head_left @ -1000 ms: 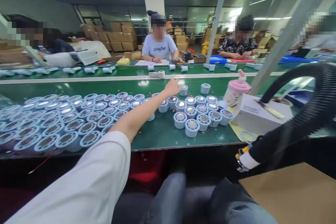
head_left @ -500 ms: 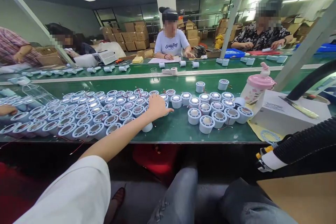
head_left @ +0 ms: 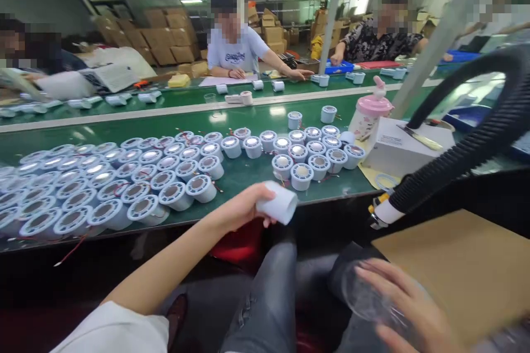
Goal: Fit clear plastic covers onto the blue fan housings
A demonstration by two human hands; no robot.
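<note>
My left hand (head_left: 247,205) is closed around a white cylindrical plastic housing (head_left: 278,203), tilted on its side just off the table's front edge. At the lower right, above my lap, my right hand (head_left: 408,300) is smeared by motion, its fingers curled around a clear plastic cup-like piece (head_left: 363,291). Rows of similar white round housings (head_left: 136,192) with ring-shaped tops and thin red wires stand on the green table (head_left: 244,176) left of my left hand. A smaller cluster of these housings (head_left: 318,164) stands beyond it to the right.
A black corrugated hose (head_left: 459,160) with a metal-tipped end arches over the right side, near a grey box (head_left: 408,146) and a pink-lidded cup (head_left: 370,113). Cardboard (head_left: 464,270) lies low at the right. Co-workers sit across the table, one person (head_left: 236,49) reaching sideways.
My left hand has lifted a housing from the rows and brought it toward me over the table edge. My right hand has come into view with the clear piece. The view has shifted.
</note>
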